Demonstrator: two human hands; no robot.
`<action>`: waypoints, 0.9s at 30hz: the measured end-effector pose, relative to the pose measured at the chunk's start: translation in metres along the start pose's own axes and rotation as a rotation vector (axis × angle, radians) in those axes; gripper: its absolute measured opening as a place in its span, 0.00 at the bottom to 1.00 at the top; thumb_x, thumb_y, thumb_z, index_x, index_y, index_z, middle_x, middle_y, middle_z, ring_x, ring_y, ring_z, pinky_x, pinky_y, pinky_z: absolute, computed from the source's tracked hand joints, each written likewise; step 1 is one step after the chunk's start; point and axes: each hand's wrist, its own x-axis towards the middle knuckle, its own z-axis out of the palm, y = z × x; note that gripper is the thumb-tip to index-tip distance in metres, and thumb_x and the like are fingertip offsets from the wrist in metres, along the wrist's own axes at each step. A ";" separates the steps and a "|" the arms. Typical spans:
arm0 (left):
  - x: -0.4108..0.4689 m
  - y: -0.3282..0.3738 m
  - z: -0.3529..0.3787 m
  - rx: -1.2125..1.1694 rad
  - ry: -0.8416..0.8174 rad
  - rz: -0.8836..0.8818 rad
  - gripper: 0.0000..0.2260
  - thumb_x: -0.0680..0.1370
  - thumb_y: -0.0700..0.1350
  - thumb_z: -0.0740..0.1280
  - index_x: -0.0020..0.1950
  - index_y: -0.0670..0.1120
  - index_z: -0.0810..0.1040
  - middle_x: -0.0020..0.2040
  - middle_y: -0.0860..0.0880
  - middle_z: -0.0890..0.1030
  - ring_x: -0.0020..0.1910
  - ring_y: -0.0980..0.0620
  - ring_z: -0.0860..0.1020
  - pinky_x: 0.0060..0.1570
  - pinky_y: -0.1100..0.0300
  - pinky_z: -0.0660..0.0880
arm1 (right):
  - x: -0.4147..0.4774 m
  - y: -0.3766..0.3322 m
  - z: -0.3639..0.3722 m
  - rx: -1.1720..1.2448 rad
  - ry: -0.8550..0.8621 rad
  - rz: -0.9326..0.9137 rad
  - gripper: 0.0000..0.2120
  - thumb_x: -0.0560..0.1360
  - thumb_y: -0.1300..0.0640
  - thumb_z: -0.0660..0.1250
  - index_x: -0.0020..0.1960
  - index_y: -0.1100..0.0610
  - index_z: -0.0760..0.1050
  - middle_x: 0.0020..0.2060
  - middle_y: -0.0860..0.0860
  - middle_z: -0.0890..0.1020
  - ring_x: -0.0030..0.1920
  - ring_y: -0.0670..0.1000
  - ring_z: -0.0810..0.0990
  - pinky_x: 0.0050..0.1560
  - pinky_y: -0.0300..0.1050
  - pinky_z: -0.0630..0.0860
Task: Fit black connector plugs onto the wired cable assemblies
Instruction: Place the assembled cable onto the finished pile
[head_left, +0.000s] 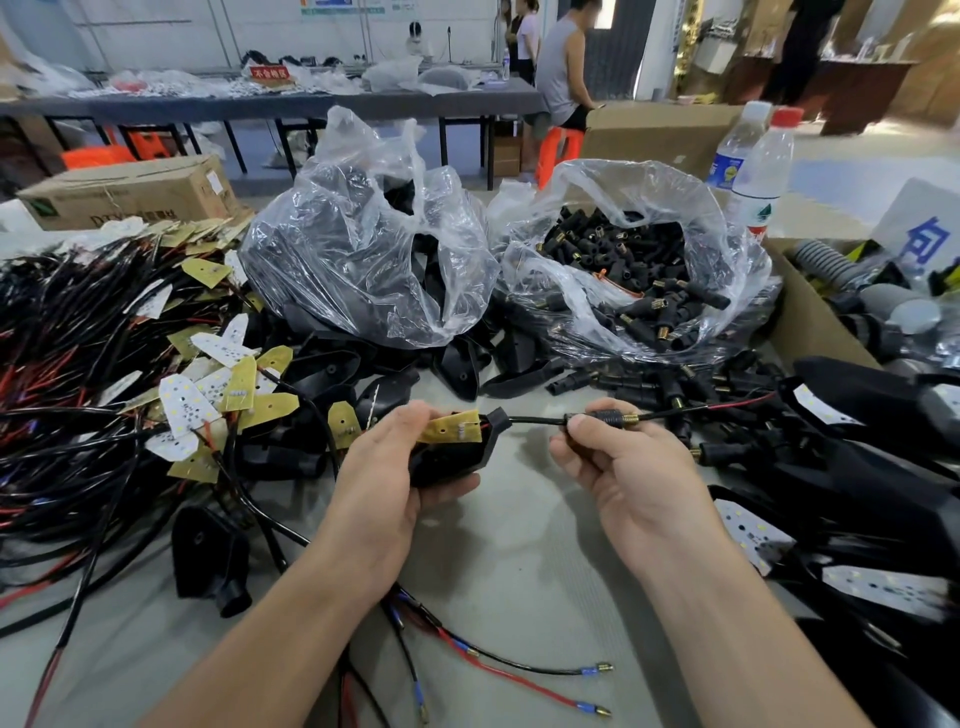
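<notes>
My left hand (387, 467) grips a black plastic housing (457, 457) with a yellow circuit board (457, 427) lying in it. A black cable (535, 421) runs out of the housing's neck to the right. My right hand (618, 462) pinches a black connector plug (597, 419) threaded on that cable, its brass tip (629, 419) pointing right. Past the plug the cable's red and black wires (727, 405) continue right over loose plugs. An open clear bag of black connector plugs (628, 280) stands behind my right hand.
A heap of wired boards (130, 374) fills the left. A second clear bag (363, 249) holds black housings, with more scattered in front. Finished assemblies (857, 493) pile at the right. Loose terminal wires (519, 670) lie between my arms. Two water bottles (758, 166), cardboard boxes and seated people are behind.
</notes>
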 end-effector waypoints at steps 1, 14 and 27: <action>0.001 -0.001 -0.001 0.003 -0.001 0.003 0.16 0.84 0.45 0.62 0.42 0.45 0.85 0.44 0.44 0.87 0.42 0.47 0.86 0.36 0.54 0.82 | 0.000 0.000 0.000 0.001 -0.004 0.002 0.10 0.75 0.76 0.66 0.45 0.62 0.75 0.30 0.56 0.81 0.29 0.53 0.82 0.32 0.40 0.81; 0.002 -0.005 -0.007 0.016 -0.066 0.121 0.14 0.69 0.34 0.73 0.53 0.44 0.81 0.51 0.46 0.87 0.49 0.48 0.86 0.41 0.58 0.83 | 0.000 0.002 -0.002 -0.070 0.020 0.016 0.09 0.76 0.74 0.68 0.46 0.61 0.74 0.35 0.59 0.79 0.30 0.53 0.81 0.31 0.40 0.81; 0.002 -0.004 -0.008 0.207 0.029 0.135 0.15 0.75 0.25 0.68 0.50 0.44 0.86 0.46 0.44 0.88 0.43 0.49 0.87 0.36 0.60 0.83 | -0.002 -0.003 -0.002 -0.022 -0.084 0.037 0.13 0.76 0.77 0.61 0.50 0.63 0.78 0.41 0.61 0.84 0.34 0.53 0.84 0.35 0.41 0.82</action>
